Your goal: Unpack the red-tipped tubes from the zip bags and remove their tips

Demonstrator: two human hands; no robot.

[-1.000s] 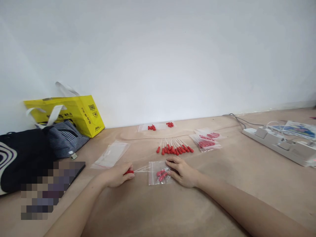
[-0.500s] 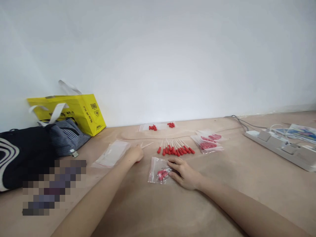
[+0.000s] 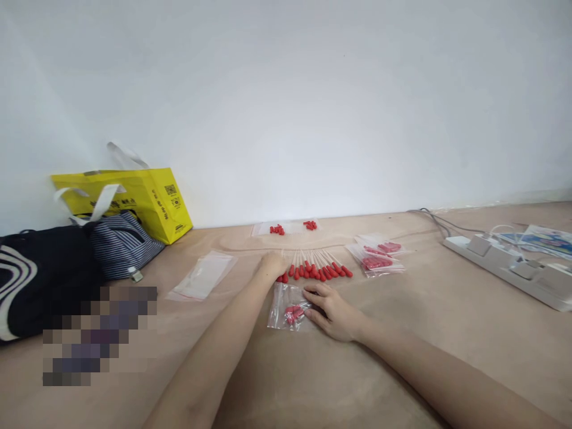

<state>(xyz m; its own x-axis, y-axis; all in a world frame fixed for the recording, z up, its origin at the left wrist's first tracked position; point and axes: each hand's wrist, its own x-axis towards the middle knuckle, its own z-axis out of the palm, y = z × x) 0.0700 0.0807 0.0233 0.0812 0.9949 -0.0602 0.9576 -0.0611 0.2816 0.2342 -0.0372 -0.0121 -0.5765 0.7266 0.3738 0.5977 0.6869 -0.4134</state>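
My left hand (image 3: 272,265) is at the left end of a row of red-tipped sticks (image 3: 319,271). Its fingers are closed and mostly hidden behind the back of the hand, with red tips showing just below it. They appear to pinch a red-tipped stick. My right hand (image 3: 333,313) rests with fingers spread against the right edge of a clear zip bag (image 3: 277,310). Several red tips (image 3: 294,314) show inside this bag. The sticks in the row lie fanned out, red ends toward me and pale shafts pointing to the wall.
Flat zip bags (image 3: 203,277) lie at left. Filled bags (image 3: 378,259) are piled at right, and more red-tipped sticks (image 3: 277,229) lie on plastic near the wall. A yellow bag (image 3: 167,205), a striped bag (image 3: 120,247) and a power strip (image 3: 504,268) flank the table.
My left hand has moved right, from beside the flat zip bags to the row's left end, and the stick shaft that stuck out from it no longer shows. My right hand has stayed put.
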